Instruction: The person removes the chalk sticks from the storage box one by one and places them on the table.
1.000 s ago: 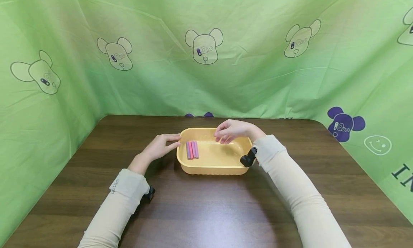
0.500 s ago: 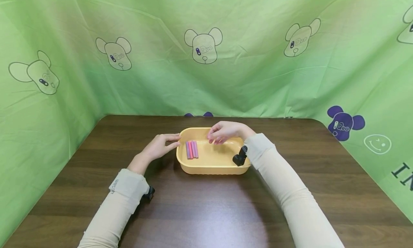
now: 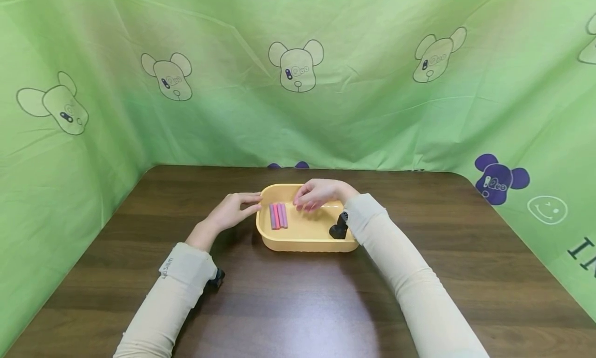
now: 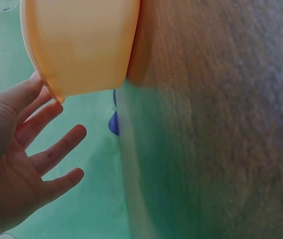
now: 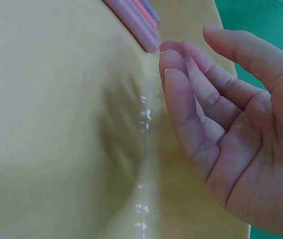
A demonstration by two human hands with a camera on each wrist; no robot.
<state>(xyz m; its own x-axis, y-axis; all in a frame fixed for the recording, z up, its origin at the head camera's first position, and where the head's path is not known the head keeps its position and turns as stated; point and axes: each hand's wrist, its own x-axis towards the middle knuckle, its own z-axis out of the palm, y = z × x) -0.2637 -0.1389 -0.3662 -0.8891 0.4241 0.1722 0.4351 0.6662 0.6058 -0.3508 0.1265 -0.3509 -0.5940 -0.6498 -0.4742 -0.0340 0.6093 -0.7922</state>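
Observation:
A yellow oblong plastic basin (image 3: 307, 245) stands toward the back of the table. Several pink and purple sticks (image 3: 278, 216), like sticks of modelling clay, lie side by side at the basin's left end. My left hand (image 3: 229, 211) touches the basin's left rim with its fingers spread. Thumb and fingertips sit right at that rim in the left wrist view, the other fingers free. My right hand (image 3: 317, 193) hovers over the inside of the basin, fingers loosely bent and holding nothing. In the right wrist view its fingertips point toward the ends of the sticks (image 5: 136, 22).
The dark wooden table (image 3: 279, 306) reaches to a green printed cloth (image 3: 363, 120) hanging behind and at both sides. Black wrist cameras sit at both cuffs; the right one (image 3: 339, 227) overlaps the basin in the head view.
My right hand has moved left and slightly down, from the basin's right half toward the sticks. My left hand has stayed at the rim, and the sticks lie as before.

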